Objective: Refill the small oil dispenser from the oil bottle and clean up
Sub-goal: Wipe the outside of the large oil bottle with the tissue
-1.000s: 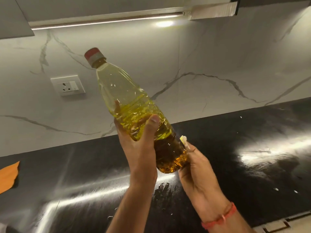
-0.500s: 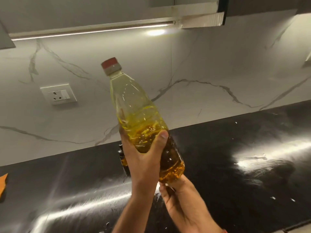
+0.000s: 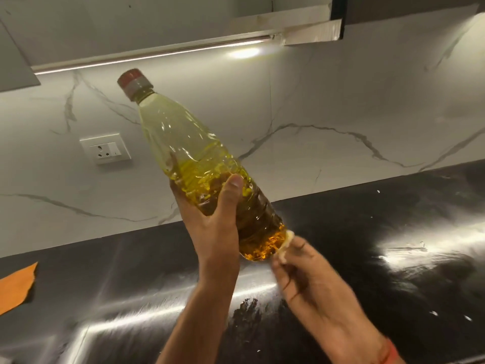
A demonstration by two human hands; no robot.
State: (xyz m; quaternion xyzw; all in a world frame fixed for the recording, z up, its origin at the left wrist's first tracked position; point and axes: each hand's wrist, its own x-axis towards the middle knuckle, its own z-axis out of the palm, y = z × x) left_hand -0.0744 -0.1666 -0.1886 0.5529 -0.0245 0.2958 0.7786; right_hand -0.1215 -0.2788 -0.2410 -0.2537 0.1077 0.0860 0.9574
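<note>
1. The oil bottle (image 3: 207, 174) sits in the middle of the frame, lifted clear of the black countertop (image 3: 393, 232) and tilted, its red cap (image 3: 134, 84) pointing to the upper left and its base down toward the centre right. The cap is on, so the tilt spills nothing; the oil pools in the lower half.
2. The left hand (image 3: 215, 222) grips the bottle round its lower body, thumb (image 3: 231, 190) across the near side and fingers wrapped behind. This hold appears chosen to raise the base and turn it toward the other hand.
3. The right hand (image 3: 304, 271), lower right of centre, pinches a small whitish wad, probably tissue or cloth (image 3: 284, 245), and presses it against the rim of the bottle's base. Its fingers are curled around the wad; motion blur hides their exact lie.
4. My reading is that this is the clean-up part: oil drips on the bottle's underside get wiped before it goes back on the counter, which would explain holding it aloft.
5. A dark smear (image 3: 249, 311) shows on the countertop below the hands, possibly spilled oil needing a wipe.
6. An orange cloth (image 3: 15, 285) lies at the left edge, well apart. A wall socket (image 3: 105, 151) sits on the marble backsplash, upper left. The small dispenser is not in view.
</note>
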